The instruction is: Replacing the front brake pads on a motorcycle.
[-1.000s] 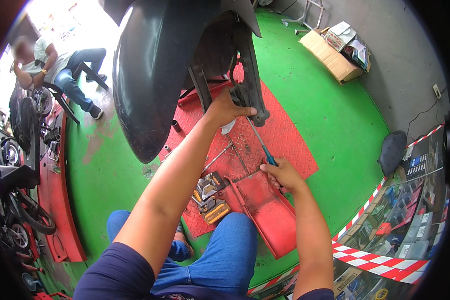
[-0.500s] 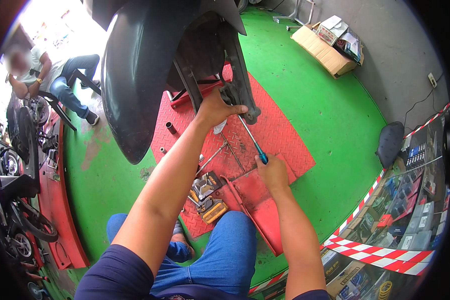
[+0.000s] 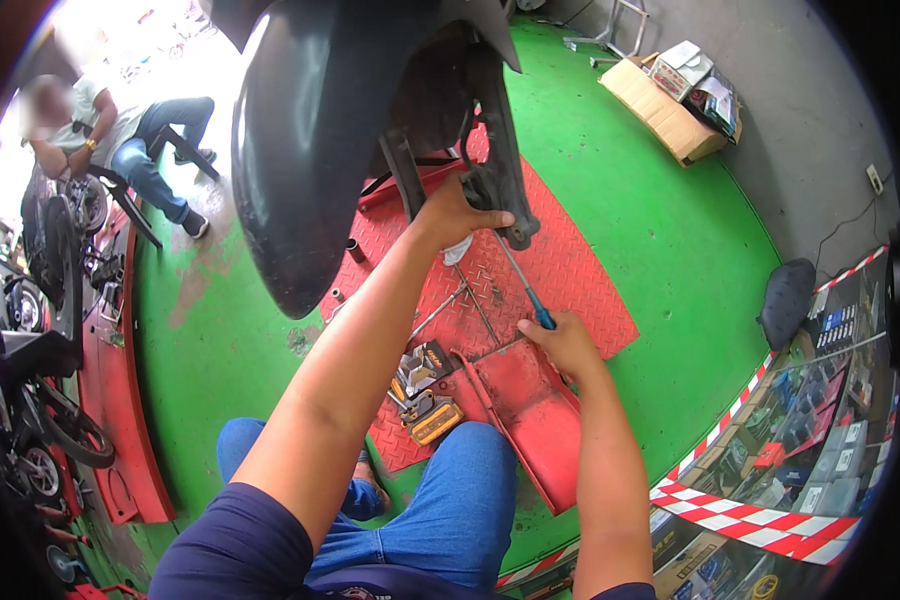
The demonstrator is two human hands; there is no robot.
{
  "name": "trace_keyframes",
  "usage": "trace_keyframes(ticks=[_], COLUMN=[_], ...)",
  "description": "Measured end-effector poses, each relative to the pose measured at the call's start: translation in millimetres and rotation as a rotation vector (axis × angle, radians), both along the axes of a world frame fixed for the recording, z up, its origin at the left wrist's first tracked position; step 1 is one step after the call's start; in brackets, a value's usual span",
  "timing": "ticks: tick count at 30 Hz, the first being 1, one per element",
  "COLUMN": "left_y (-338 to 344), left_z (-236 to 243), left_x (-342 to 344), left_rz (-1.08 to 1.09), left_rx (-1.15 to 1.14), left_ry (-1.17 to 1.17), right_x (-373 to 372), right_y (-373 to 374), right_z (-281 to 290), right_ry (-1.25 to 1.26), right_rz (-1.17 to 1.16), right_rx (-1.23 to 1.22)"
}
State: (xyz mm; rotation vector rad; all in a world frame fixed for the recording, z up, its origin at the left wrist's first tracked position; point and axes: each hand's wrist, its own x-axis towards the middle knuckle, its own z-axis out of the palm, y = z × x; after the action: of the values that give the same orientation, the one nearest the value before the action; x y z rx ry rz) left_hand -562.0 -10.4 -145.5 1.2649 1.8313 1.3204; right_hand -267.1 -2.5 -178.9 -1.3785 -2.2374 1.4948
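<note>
My right hand (image 3: 572, 345) is closed round the blue-green handle of a long screwdriver (image 3: 541, 312). Its thin shaft runs up and forward to the lower end of a dark motorcycle fork leg (image 3: 506, 150). There my left hand (image 3: 460, 213) grips a dark part that looks like a brake caliper (image 3: 477, 183), with the thumb stretched toward the fork leg. The screwdriver's tip is hidden by the thumb and the fork. A large black front fender (image 3: 305, 160) hangs to the left of the fork. Something white (image 3: 457, 250) shows just below my left hand.
A red tread plate (image 3: 580, 270) lies on the green floor, bearing a T-shaped wrench (image 3: 440, 318), sockets (image 3: 355, 250) and a yellow-black tool (image 3: 433, 420). Close to my knee is a red metal tray (image 3: 535, 420). A glass display case (image 3: 770, 450) stands right; another person (image 3: 120, 130) sits far left.
The whole view has shifted slightly, moving the scene a little to the right. My right hand and the screwdriver handle sit somewhat lower and farther right; the left hand keeps its hold.
</note>
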Motion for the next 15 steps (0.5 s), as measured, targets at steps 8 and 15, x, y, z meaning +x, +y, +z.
trace_keyframes(ticks=[8, 15], left_y=[-10, -22], left_z=[12, 28], left_x=[7, 17], left_rz=[0.059, 0.097], left_rx=[-0.085, -0.021], left_ry=[-0.005, 0.037], right_x=[18, 21], right_y=[-8, -20], right_z=[19, 16], right_ry=[0.386, 0.538], right_rz=[-0.062, -0.087], right_rx=[-0.909, -0.891])
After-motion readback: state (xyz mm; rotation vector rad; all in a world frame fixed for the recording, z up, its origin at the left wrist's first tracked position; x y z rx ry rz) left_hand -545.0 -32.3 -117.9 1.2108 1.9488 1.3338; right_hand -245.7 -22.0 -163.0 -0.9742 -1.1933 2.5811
